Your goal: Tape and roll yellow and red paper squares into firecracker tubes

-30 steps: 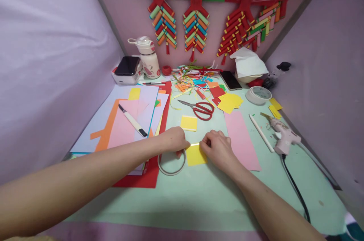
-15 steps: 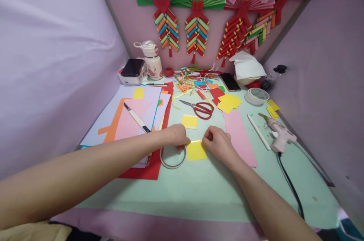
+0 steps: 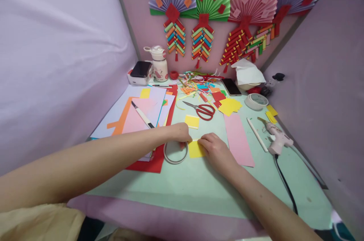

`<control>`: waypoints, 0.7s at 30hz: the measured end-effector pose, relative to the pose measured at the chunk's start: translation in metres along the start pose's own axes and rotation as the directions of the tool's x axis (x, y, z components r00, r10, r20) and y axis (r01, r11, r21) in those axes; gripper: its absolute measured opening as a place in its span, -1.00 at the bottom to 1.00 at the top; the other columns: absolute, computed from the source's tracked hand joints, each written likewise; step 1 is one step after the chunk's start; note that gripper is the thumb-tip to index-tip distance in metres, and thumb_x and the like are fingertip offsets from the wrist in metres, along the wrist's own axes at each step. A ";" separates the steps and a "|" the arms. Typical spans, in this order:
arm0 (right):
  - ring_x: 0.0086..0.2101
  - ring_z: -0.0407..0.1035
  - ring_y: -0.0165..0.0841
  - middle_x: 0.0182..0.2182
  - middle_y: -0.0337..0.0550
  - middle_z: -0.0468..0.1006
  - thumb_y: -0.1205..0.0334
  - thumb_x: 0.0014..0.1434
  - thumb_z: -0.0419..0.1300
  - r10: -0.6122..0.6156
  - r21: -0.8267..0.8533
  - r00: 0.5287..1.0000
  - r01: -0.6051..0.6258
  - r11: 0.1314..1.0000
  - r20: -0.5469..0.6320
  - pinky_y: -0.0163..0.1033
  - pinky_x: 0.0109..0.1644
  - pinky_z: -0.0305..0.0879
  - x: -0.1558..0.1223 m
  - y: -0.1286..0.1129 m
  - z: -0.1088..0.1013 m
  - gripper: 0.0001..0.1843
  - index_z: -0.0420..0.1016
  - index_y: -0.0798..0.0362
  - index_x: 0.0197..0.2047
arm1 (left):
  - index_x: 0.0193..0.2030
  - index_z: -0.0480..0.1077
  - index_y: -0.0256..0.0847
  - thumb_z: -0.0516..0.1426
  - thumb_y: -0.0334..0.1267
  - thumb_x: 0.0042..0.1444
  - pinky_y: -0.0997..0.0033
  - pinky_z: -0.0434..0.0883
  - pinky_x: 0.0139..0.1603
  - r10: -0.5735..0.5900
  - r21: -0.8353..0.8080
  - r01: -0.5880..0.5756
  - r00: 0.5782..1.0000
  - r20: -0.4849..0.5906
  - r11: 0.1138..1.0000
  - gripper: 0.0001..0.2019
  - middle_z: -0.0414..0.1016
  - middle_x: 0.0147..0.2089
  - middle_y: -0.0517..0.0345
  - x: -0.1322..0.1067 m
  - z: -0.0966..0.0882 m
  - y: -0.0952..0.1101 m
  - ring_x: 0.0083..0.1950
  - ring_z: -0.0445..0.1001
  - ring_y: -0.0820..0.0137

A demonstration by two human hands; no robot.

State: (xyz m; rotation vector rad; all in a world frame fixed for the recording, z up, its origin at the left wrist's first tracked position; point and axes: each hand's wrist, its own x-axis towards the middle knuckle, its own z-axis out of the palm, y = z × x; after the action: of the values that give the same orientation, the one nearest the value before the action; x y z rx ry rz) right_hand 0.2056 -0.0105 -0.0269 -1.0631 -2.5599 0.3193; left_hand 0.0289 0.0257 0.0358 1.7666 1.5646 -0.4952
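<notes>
My left hand (image 3: 182, 133) is closed around a narrow roll of double-sided tape (image 3: 165, 155), which stands over the table beside a yellow paper square (image 3: 196, 150). Its fingertips are at the square's upper left corner. My right hand (image 3: 214, 149) has its fingers together, pressed on the square's upper right part and covering it there. Between the hands a thin pale strip of tape runs along the square's top edge, mostly hidden now. Just above lies a second yellow square (image 3: 192, 122) with pale strips along two edges.
Red-handled scissors (image 3: 201, 110), yellow squares (image 3: 229, 106) and paper scraps lie behind. A pink sheet (image 3: 239, 140), a white pen (image 3: 257, 134) and a corded glue gun (image 3: 278, 138) are at right. A craft knife (image 3: 142, 114) rests on stacked paper (image 3: 104, 121) at left.
My right hand has slid left along the square's top edge, over the tape strip. My left hand keeps the tape roll at the left corner. The camera view has shifted slightly.
</notes>
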 end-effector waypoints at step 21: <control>-0.22 0.23 -0.23 -0.28 -0.05 0.43 0.45 0.24 -0.04 0.018 -0.485 0.998 0.010 0.875 0.054 -0.14 -0.19 0.00 -0.006 -0.036 0.005 -0.61 0.30 0.14 0.12 | -0.46 0.56 -0.38 0.01 -0.18 -0.03 0.42 0.29 -0.40 -0.021 0.078 0.026 0.998 -0.062 0.997 -0.64 0.57 -0.40 -0.17 -0.011 0.001 -0.001 -0.44 0.44 0.28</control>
State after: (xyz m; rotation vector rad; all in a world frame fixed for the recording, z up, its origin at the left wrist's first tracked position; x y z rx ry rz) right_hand 0.1850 -0.0404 -0.0206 -1.2354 -2.7624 -0.3230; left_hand 0.0264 0.0177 0.0427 1.8398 1.6294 -0.5256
